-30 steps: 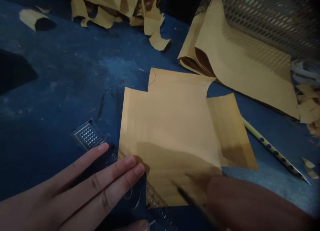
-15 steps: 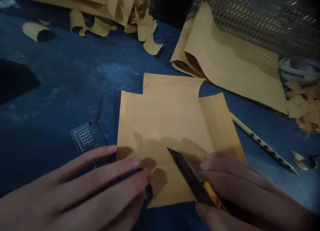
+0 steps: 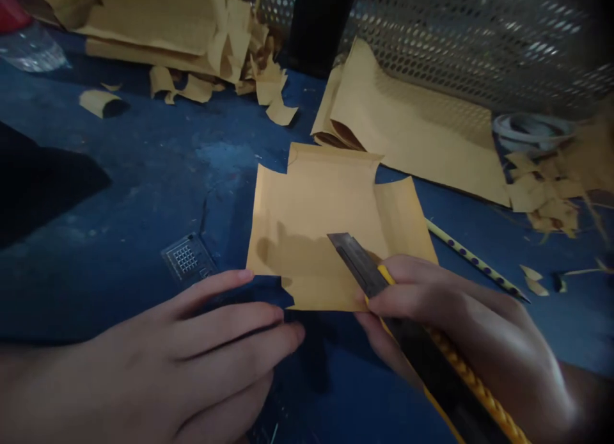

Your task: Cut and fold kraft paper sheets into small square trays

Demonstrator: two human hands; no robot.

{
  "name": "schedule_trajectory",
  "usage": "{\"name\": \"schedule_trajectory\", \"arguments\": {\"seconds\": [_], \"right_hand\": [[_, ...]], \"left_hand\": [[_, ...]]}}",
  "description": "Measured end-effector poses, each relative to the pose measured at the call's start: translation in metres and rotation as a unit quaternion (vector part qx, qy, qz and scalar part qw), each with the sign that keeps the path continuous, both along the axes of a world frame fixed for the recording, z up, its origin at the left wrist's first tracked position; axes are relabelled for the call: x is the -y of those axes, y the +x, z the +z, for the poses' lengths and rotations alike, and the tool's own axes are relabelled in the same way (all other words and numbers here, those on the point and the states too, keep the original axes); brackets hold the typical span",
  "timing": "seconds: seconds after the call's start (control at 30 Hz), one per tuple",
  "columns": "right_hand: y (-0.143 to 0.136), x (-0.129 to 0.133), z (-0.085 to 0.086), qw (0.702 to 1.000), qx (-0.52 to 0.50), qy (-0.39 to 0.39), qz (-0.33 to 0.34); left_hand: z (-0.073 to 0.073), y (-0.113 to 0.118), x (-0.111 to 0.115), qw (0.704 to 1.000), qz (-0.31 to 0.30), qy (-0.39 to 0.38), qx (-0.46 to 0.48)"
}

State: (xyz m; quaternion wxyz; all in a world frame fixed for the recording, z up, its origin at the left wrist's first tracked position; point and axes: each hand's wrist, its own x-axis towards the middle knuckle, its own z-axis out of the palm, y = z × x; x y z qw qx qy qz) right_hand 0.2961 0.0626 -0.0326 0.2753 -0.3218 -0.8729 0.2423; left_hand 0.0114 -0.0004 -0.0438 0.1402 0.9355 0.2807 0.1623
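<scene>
A brown paper piece (image 3: 316,207) with notched corners lies in the middle, its side and far flaps creased. Yellow and black in colour, a utility knife (image 3: 407,341) sits in my right hand (image 3: 460,316), which is shut around it. Its bare blade points up and left above the paper, while a right fingertip meets the near edge. My left hand (image 3: 215,354) is open, fingers stretched out, with the index fingertip at the paper's lower left corner. Part of a transparent plate with a square grid (image 3: 185,258) shows beyond the left fingers.
A patterned pencil (image 3: 474,258) lies right of the paper. Behind are folded brown paper (image 3: 412,130), a perforated metal basket (image 3: 432,47), paper scraps (image 3: 275,92) and a white roll of tape or strap (image 3: 532,132). More scraps (image 3: 547,194) lie at right.
The knife and my right hand have risen off to the upper right, showing more of the handle. My left fingers have slid off most of the paper. The view has shifted, and the paper's near flap looks shorter.
</scene>
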Motion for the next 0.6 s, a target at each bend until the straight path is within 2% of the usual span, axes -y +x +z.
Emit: {"name": "schedule_trajectory", "arguments": {"seconds": [0.1,0.2,0.3,0.5,0.6], "right_hand": [[-0.005,0.0,0.001,0.999,-0.023,0.033,-0.026],[-0.007,0.001,0.003,0.998,-0.026,0.054,-0.03],[-0.006,0.004,0.003,0.994,-0.047,0.093,-0.026],[-0.006,0.027,0.001,0.959,-0.056,0.247,-0.128],[-0.013,0.043,0.002,0.958,-0.023,0.244,-0.147]], "left_hand": [[0.005,0.001,-0.007,0.998,-0.053,0.01,-0.03],[0.011,0.002,-0.011,0.996,-0.069,0.024,-0.05],[0.016,0.004,-0.012,0.995,-0.071,0.07,-0.027],[0.017,0.004,-0.009,0.99,-0.075,0.12,-0.001],[0.017,0.001,-0.01,0.99,-0.082,0.119,-0.003]]}}
